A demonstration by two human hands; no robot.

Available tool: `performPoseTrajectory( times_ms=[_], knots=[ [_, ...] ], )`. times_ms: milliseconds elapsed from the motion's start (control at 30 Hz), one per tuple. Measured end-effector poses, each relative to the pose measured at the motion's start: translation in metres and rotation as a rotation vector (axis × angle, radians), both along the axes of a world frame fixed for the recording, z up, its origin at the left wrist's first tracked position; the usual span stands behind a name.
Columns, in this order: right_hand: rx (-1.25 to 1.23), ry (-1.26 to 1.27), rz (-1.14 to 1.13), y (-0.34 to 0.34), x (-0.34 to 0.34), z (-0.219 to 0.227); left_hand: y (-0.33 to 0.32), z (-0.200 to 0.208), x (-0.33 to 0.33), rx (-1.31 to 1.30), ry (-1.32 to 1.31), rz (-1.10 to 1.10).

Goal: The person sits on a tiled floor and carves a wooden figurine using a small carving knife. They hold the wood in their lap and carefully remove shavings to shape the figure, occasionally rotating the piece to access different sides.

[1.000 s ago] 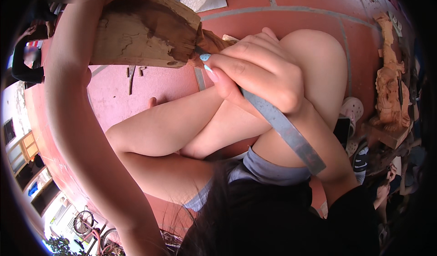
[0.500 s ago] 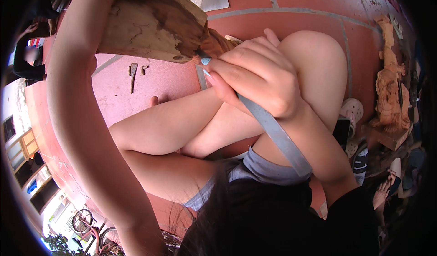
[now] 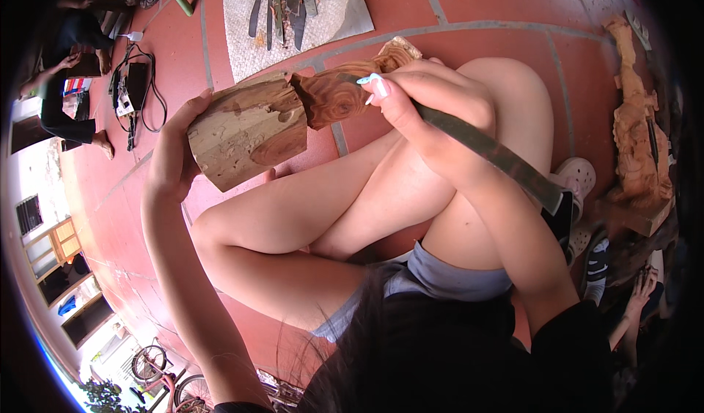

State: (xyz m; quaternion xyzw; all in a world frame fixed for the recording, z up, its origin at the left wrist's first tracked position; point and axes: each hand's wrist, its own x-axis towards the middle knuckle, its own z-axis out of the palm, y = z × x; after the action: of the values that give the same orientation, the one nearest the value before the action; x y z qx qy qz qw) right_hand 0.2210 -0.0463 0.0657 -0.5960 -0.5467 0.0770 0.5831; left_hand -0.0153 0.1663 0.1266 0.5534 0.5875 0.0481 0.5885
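A carved wooden log (image 3: pixel 249 136) lies tilted across the space above my legs. Its left part is a thick, pale block with rough bark-like patches. Past a deep notch, a narrower reddish section (image 3: pixel 341 97) with swirling grain runs up to the right. My left hand (image 3: pixel 182 138) grips the thick left end from the outside. In my right hand (image 3: pixel 440 108) is a long flat metal carving chisel (image 3: pixel 499 156), its broad end pointing back along my forearm. The chisel's front tip is near the reddish carved section, by my painted nails; whether it touches the wood cannot be made out.
Several flat metal chisels (image 3: pixel 297 9) lie on a pale woven mat (image 3: pixel 246 46) ahead. A power strip with a black cord (image 3: pixel 136 90) rests on the tiles at left, beside another person's bare foot (image 3: pixel 103 143). A carved wooden figure (image 3: pixel 636 134) stands at far right, near another person's hand (image 3: pixel 644 287).
My left hand and the log have moved away from me and lower in height, showing the mat of chisels. The chisel in my right hand has swung its broad end to the right.
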Motion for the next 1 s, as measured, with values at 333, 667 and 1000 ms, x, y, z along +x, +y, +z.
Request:
performPoseTrajectory(
  times_ms=[333,667,1000],
  knots=[
    [-0.124,0.116,-0.003,0.001,-0.001,-0.006,-0.086,-0.058,-0.055,-0.673,-0.676,0.458],
    [-0.324,0.151,0.061,-0.012,0.005,0.013,-0.204,-0.075,-0.017,-0.989,-1.065,0.874],
    [-0.292,0.106,0.413,-0.027,0.033,0.012,-0.273,-0.111,-0.048,-1.001,-1.291,0.888]
  ],
)
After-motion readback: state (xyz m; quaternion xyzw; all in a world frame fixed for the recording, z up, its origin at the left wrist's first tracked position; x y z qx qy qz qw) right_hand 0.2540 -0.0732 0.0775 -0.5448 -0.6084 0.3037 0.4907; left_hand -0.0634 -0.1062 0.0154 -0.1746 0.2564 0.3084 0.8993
